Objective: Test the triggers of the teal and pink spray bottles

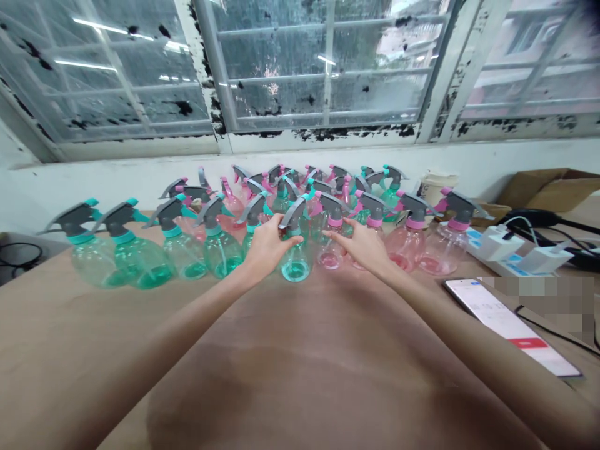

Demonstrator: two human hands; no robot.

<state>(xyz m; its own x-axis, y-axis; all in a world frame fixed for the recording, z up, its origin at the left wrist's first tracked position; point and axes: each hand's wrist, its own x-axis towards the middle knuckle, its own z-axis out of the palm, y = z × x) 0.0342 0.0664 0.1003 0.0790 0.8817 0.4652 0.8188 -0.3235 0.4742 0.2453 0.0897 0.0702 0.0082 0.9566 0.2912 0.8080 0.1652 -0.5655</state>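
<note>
Rows of spray bottles with grey trigger heads stand upright on a brown table [262, 350]. My left hand [268, 245] is closed on a clear green spray bottle [296, 267] in the front row, its thumb across the front below the teal collar and its other fingers partly hidden behind. Beside it stands a clear pink spray bottle [329, 257]. My right hand [365, 244] is closed at that bottle's right side, with the thumb across it below the pink collar. Both bottles rest on the tabletop.
Other green bottles [154, 269] line the left and pink bottles [440, 253] the right, with more behind. To the right lie a phone [506, 325], a power strip with chargers [506, 253], cables and a cardboard box [548, 190]. A paper cup [438, 184] stands near the wall under the windows.
</note>
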